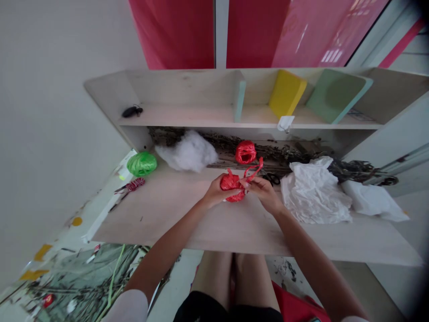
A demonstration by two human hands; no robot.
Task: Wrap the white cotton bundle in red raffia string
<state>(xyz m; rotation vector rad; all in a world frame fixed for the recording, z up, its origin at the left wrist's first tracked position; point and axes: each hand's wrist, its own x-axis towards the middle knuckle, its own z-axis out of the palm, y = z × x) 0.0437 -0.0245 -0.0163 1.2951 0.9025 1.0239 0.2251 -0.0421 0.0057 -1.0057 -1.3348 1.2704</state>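
Raffia bundle point(231, 184), red, pinched between left hand point(220, 191) and right hand point(264, 194), loose strand point(254, 169) pointing up-right

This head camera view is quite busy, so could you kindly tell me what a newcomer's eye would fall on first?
Most striking is the crumpled ball of red plastic twine, gripped between the left hand and right hand at the middle of a pale wooden shelf. Just behind it sits a second red twine ball, with a green twine ball off to the left. Bright red panels fill the top of the view.
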